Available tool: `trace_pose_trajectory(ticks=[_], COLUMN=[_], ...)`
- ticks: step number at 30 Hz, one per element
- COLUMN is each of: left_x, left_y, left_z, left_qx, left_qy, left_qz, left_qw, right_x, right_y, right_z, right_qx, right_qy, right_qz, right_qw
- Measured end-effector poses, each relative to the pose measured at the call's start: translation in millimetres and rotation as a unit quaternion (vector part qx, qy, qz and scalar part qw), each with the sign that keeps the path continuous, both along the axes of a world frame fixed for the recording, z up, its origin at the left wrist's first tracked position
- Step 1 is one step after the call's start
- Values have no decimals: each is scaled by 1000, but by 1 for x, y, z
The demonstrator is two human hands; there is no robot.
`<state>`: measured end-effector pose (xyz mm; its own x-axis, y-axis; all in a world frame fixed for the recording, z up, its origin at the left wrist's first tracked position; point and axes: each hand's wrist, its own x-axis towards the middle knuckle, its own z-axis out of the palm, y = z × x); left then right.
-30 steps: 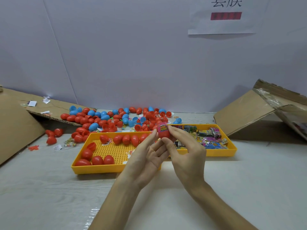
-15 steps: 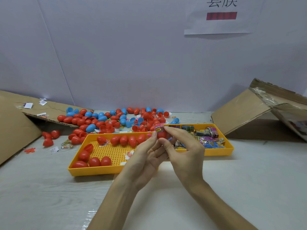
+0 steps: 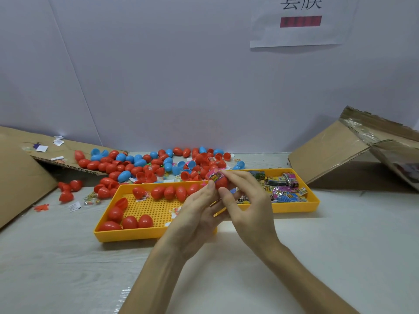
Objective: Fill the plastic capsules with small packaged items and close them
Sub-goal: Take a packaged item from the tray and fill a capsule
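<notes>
- My left hand (image 3: 199, 214) and right hand (image 3: 251, 207) meet above the middle of the yellow tray (image 3: 158, 235), raised clear of it.
- Between them is a red capsule half (image 3: 221, 182). A pink packet (image 3: 214, 175) sits in its mouth and sticks out at the top.
- Left hand: the thumb is pinched against the side of the shell, and the other fingers lie nearly straight beneath it as support.
- Right hand: the thumb is curled against the shell from below and the forefinger is bent over the top, its tip at the packet. The remaining fingers are loosely curled behind.
- Tray, left portion: closed red capsules (image 3: 170, 192) in a row along the far wall and a cluster at the near left corner.
- Tray, right portion: a heap of small printed packets (image 3: 283, 189).
- Behind the tray: a loose pile of red and blue capsules (image 3: 136, 164) on the table.
- Either side: cardboard sheets (image 3: 328, 150) leaning.
</notes>
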<state>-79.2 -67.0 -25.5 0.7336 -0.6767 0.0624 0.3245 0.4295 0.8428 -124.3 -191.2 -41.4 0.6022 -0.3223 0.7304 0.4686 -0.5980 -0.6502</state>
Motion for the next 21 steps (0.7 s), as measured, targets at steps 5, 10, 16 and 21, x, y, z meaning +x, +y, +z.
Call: trace_pose_trajectory(ticks=[5, 10, 16, 21], left_x=[2, 3, 9, 8], left_y=[2, -1, -5, -5], left_z=[0, -3, -5, -6], left_qx=[15, 46, 77, 98], left_qy=[-11, -47, -87, -114], left_qz=[-10, 36, 148, 166], left_qw=[1000, 997, 982, 975], right_x=[0, 0, 1, 2], right_y=[-4, -10, -14, -17], right_z=[6, 10, 10, 12], right_qx=[127, 138, 126, 130], right_qy=[70, 58, 46, 75], right_qz=[107, 106, 79, 105], right_qw=[984, 983, 988, 983])
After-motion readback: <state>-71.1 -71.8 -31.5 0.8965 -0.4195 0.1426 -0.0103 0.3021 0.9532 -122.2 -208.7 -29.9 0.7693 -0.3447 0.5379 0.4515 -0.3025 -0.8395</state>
